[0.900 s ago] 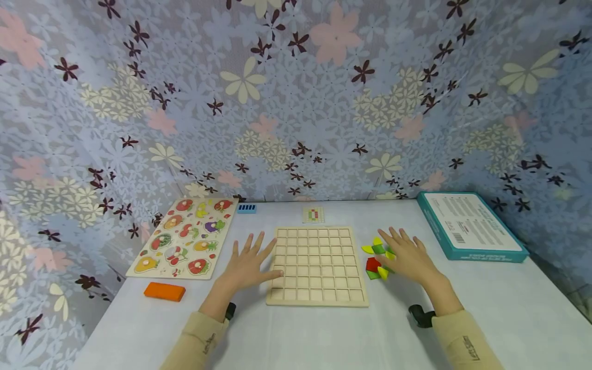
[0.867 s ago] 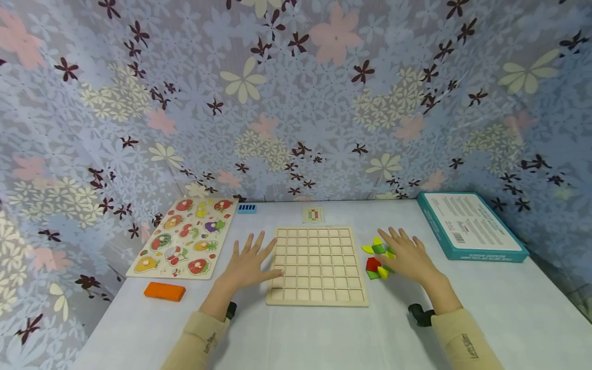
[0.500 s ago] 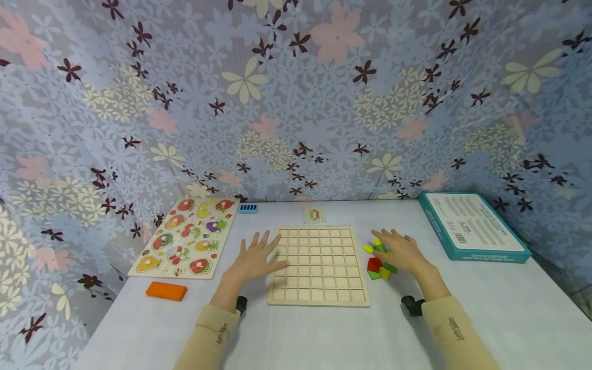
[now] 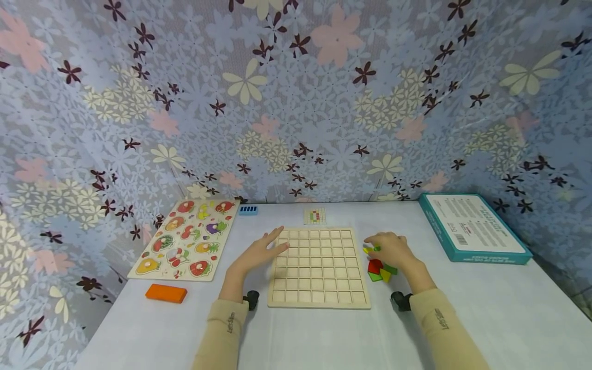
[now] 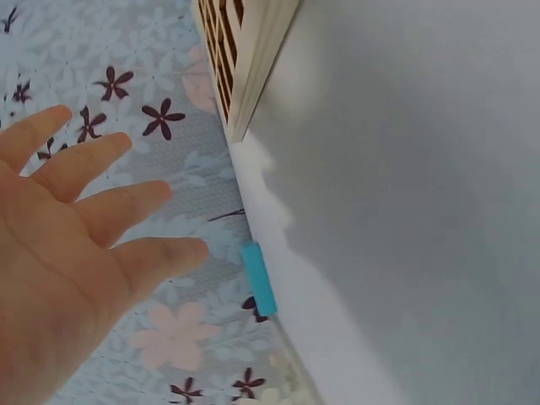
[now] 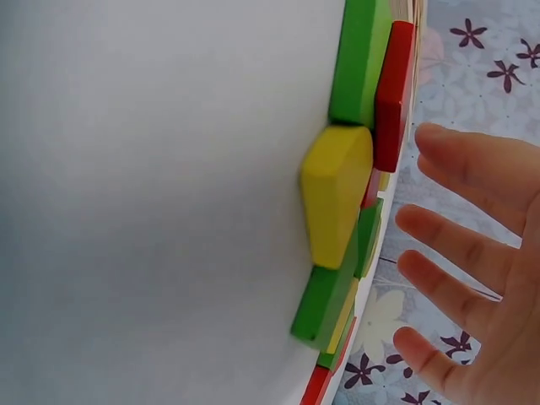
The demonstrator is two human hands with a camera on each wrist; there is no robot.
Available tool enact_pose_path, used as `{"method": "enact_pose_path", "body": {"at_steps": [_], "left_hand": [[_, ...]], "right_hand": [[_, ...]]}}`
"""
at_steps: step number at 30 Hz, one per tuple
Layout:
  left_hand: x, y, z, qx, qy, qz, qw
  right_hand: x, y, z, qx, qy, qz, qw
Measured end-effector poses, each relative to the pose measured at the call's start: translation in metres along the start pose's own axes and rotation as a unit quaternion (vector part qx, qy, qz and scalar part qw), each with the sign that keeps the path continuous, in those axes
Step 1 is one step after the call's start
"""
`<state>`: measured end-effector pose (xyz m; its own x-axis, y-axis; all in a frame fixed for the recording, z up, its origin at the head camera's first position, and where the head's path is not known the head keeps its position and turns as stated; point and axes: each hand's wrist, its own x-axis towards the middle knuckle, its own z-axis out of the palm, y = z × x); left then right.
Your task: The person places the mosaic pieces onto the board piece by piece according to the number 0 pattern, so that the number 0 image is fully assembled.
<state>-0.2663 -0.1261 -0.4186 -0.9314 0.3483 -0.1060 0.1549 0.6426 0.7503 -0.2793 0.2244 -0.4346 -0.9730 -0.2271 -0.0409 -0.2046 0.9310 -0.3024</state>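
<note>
Head view showed the left hand (image 4: 258,254), fingers straight, resting at the grid board's (image 4: 319,267) left edge. Right hand (image 4: 392,251) hovered, fingers loosely spread and grasping nothing, over coloured blocks (image 4: 379,270) lying on the desk (image 4: 296,334) just right of that board.

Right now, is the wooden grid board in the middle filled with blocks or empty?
Empty. Every square of the grid board shows bare wood, and the colored blocks lie in a pile on the table beside its right edge.
</note>
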Motion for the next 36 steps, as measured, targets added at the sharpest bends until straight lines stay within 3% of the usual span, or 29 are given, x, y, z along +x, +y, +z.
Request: {"method": "enact_pose_path", "body": {"at_steps": [7, 13, 21, 27, 36], "left_hand": [[0.009, -0.008, -0.001, -0.081, 0.007, -0.015, 0.9965], [0.008, -0.020, -0.001, -0.104, -0.007, -0.018, 0.9944], [-0.001, -0.027, -0.002, -0.094, -0.057, -0.057, 0.9922], [-0.004, -0.031, -0.004, -0.069, -0.092, -0.057, 0.9917], [0.000, -0.038, -0.004, -0.003, -0.109, -0.073, 0.9914]], "right_hand": [[0.008, -0.004, 0.003, -0.005, -0.010, 0.006, 1.000], [0.012, -0.005, 0.005, 0.001, -0.019, -0.004, 1.000], [0.015, -0.005, 0.006, -0.003, -0.022, -0.008, 1.000], [0.017, -0.005, 0.005, -0.002, -0.019, 0.009, 1.000], [0.017, -0.006, 0.002, 0.051, -0.044, 0.004, 0.998]]}}
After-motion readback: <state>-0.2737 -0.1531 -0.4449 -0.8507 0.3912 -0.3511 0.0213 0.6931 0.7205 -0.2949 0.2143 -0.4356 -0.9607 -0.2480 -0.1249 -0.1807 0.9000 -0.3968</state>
